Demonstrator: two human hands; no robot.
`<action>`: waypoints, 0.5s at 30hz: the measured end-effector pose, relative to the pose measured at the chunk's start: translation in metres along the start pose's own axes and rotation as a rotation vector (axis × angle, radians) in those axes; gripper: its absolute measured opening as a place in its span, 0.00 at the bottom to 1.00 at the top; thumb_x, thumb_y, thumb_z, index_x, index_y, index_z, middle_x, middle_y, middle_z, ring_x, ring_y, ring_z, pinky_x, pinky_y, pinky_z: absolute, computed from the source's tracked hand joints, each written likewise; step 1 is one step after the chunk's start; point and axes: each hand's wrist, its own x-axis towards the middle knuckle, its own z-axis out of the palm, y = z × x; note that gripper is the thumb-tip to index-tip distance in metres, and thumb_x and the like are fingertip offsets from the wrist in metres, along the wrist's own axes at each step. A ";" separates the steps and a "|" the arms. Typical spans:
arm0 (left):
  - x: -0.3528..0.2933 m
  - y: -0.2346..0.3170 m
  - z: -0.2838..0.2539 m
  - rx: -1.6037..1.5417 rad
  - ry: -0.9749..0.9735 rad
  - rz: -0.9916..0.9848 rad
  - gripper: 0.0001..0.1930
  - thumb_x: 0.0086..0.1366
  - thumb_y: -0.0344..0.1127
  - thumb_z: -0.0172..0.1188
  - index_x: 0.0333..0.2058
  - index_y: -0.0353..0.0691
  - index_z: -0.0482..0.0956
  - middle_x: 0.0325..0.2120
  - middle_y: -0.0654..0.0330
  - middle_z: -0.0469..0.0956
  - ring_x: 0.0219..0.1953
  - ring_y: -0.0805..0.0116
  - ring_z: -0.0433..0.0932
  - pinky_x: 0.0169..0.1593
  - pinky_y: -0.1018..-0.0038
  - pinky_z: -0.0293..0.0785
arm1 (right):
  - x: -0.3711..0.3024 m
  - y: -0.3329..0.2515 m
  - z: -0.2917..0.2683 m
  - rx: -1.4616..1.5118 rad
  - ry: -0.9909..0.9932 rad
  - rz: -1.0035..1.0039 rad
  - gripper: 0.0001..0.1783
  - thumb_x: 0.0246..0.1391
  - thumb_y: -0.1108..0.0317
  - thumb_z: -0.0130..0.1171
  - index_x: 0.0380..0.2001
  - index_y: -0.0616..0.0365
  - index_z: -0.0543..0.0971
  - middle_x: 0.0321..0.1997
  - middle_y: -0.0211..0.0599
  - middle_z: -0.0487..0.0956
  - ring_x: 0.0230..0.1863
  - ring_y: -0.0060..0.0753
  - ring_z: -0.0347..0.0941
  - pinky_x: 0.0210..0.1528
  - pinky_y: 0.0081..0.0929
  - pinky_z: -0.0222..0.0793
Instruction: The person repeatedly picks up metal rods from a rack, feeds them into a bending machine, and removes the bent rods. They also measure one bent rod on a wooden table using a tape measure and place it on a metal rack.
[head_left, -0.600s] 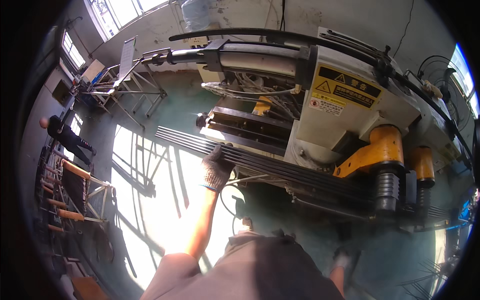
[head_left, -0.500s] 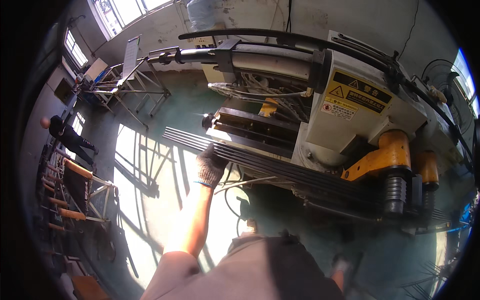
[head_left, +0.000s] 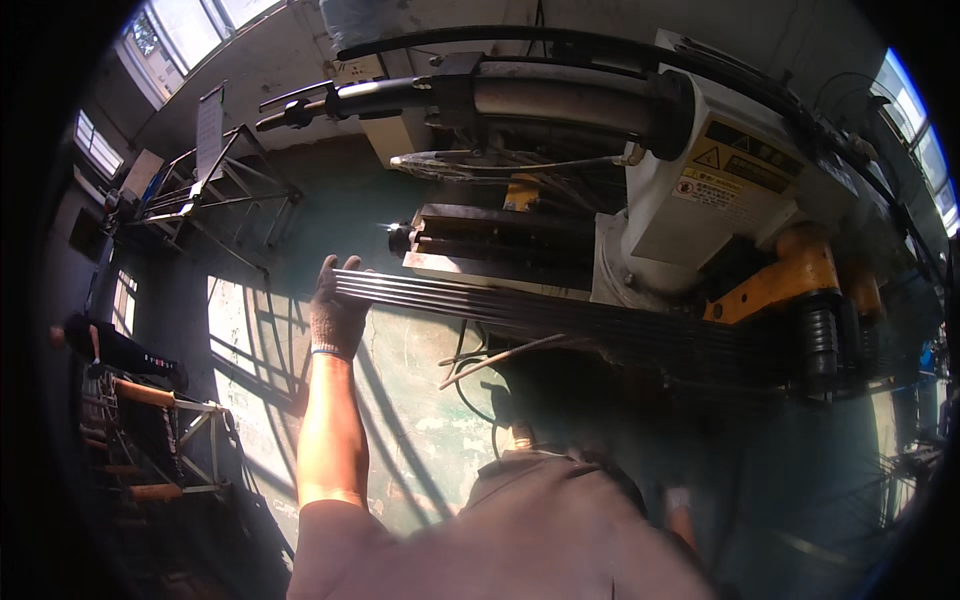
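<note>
A bundle of several long, thin dark metal bars [head_left: 480,301] runs from mid-left to the right, into the shaded part of the bending machine [head_left: 690,190]. At their left ends is my left hand [head_left: 338,312], in a knitted work glove. Its fingers point up and stand apart, and the palm side lies against the bar ends. The bars reach toward the machine's yellow arm [head_left: 765,285] and black ribbed column [head_left: 820,340], where shade hides their far ends. My right hand does not show.
A metal frame stand [head_left: 215,190] is at the far left. Nearer on the left, a rack with orange padded bars [head_left: 150,392] stands near another person [head_left: 110,345]. A hose [head_left: 500,360] hangs below the bars over the green floor [head_left: 420,440].
My left hand has slid left along the bars, from a grip around them to their ends, its fingers now spread. The view has shifted, and the other person appears lower.
</note>
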 end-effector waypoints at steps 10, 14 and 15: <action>-0.003 0.013 -0.014 0.091 -0.079 -0.158 0.32 0.89 0.59 0.49 0.82 0.53 0.64 0.78 0.45 0.72 0.78 0.42 0.71 0.80 0.36 0.67 | -0.040 0.022 -0.101 0.193 -0.022 0.033 0.14 0.64 0.59 0.69 0.47 0.48 0.94 0.56 0.45 0.93 0.57 0.50 0.91 0.56 0.49 0.87; -0.007 0.000 0.003 0.216 0.193 -0.019 0.35 0.88 0.63 0.47 0.82 0.48 0.67 0.82 0.44 0.66 0.82 0.44 0.65 0.84 0.40 0.61 | -0.021 0.042 -0.141 0.281 -0.008 0.026 0.14 0.66 0.58 0.68 0.47 0.49 0.94 0.55 0.46 0.93 0.57 0.50 0.91 0.57 0.48 0.87; -0.011 -0.008 0.010 0.132 0.264 0.002 0.36 0.88 0.64 0.47 0.82 0.47 0.68 0.84 0.45 0.63 0.84 0.45 0.63 0.85 0.41 0.58 | -0.013 0.051 -0.148 0.302 -0.008 0.022 0.14 0.66 0.58 0.68 0.47 0.50 0.94 0.55 0.46 0.93 0.57 0.50 0.91 0.57 0.48 0.87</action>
